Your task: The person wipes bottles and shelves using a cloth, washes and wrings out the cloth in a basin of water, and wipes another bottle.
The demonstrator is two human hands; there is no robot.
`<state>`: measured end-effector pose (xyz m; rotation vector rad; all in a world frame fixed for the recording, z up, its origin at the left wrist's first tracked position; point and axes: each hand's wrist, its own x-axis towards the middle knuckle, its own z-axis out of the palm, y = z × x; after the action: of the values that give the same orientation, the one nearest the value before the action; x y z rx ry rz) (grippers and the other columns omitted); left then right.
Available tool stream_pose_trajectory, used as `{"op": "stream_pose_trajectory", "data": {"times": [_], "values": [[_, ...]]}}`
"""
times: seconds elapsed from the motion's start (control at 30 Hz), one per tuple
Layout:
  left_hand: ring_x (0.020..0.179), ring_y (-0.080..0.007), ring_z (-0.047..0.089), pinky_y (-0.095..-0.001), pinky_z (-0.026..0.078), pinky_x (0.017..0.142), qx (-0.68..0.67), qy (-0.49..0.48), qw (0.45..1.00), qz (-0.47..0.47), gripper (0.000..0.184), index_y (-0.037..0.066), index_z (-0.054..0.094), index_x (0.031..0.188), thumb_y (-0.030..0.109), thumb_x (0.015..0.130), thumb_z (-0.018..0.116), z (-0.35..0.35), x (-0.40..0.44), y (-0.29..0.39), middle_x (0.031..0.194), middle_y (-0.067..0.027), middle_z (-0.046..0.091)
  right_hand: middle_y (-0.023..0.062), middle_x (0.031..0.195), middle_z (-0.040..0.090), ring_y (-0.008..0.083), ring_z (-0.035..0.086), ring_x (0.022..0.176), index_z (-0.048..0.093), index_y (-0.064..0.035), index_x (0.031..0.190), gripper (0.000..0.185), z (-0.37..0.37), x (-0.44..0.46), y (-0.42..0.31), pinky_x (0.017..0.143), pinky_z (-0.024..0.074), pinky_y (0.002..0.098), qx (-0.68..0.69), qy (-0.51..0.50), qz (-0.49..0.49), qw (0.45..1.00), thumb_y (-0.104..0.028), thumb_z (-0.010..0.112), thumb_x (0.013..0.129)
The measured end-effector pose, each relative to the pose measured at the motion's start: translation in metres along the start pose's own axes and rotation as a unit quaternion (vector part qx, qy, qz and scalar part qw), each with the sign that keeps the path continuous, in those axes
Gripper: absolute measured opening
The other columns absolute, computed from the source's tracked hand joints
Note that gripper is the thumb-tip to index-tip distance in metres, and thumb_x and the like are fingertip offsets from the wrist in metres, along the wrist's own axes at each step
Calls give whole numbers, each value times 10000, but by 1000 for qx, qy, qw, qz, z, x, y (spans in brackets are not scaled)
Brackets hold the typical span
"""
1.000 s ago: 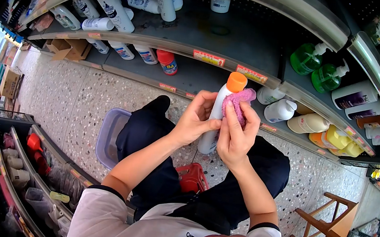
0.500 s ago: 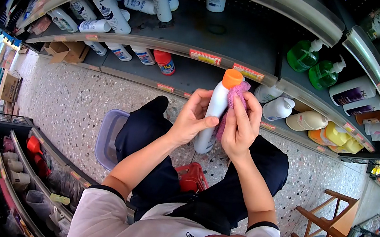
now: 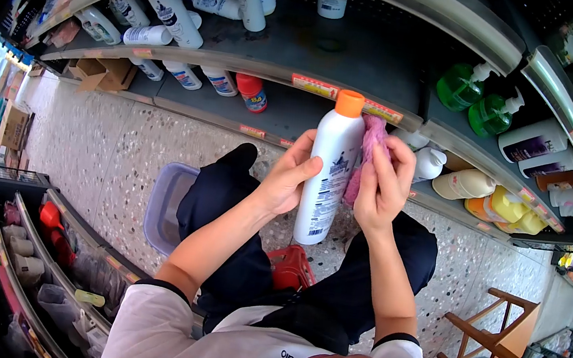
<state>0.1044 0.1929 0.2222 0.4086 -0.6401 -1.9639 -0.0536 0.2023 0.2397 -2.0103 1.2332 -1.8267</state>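
A white bottle [image 3: 325, 184] with an orange cap [image 3: 349, 103] is held nearly upright in front of me, its printed side facing me. My left hand [image 3: 288, 179] is closed around the bottle's left side, the thumb lying across its front. In my right hand [image 3: 383, 188] a pink cloth [image 3: 373, 136] is pinched between thumb and fingers, just right of the bottle. Whether the cloth touches the bottle's far side is hidden.
Shelves ahead carry several white bottles [image 3: 173, 13], a red-capped bottle [image 3: 251, 93] and green pump bottles [image 3: 489, 111]. A lilac basin [image 3: 165, 210] stands by my left leg. Between my legs is a red plastic item [image 3: 289, 268]. A wooden stool [image 3: 496, 344] stands at right.
The bottle has turned so that its printed label now shows. My right hand with the cloth has moved a little to the right, away from the bottle's neck.
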Motion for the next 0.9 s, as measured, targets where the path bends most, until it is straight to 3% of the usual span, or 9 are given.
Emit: {"op": "stream_pose_trajectory", "data": {"times": [0.07, 0.3, 0.43, 0.67, 0.9], "values": [[1070, -149, 547, -317, 457, 921, 3, -8, 1000, -7, 549, 92, 416, 1263, 221, 829, 726, -3, 0, -3, 1135, -54, 559, 148, 1109, 515, 260, 538, 967, 644, -25, 1131, 365, -2, 2, -7, 824, 445, 314, -36, -28, -58, 997, 71, 617, 780], [1081, -144, 539, -313, 448, 933, 48, -6, 998, -27, 552, 98, 427, 1261, 230, 820, 733, -6, -1, -5, 1133, -36, 545, 146, 1081, 504, 260, 534, 952, 653, -52, 1131, 352, 8, 0, -4, 789, 454, 311, -123, -58, -60, 989, 57, 631, 797], [1052, -145, 550, -311, 459, 911, 22, -3, 1000, -23, 472, 102, 437, 1255, 187, 862, 686, -13, 0, -4, 1128, -55, 561, 114, 1025, 529, 279, 541, 813, 662, -97, 1138, 491, 14, -5, 0, 689, 465, 349, -108, -62, -89, 988, 61, 669, 674], [1051, -156, 558, -317, 467, 918, -26, 30, 999, 16, 406, 102, 441, 1229, 210, 895, 645, -16, 0, 6, 1123, -56, 569, 108, 998, 551, 275, 554, 804, 671, -95, 1113, 481, 24, -16, -4, 668, 476, 349, -65, -123, -82, 987, 46, 676, 654], [1074, -172, 564, -334, 477, 923, -23, 28, 996, 82, 490, 96, 435, 1250, 318, 876, 659, -21, -1, 28, 1147, -70, 567, 113, 966, 559, 261, 549, 769, 683, -71, 1081, 414, 28, -21, -11, 664, 463, 332, -28, -197, -95, 975, 61, 666, 689]]}}
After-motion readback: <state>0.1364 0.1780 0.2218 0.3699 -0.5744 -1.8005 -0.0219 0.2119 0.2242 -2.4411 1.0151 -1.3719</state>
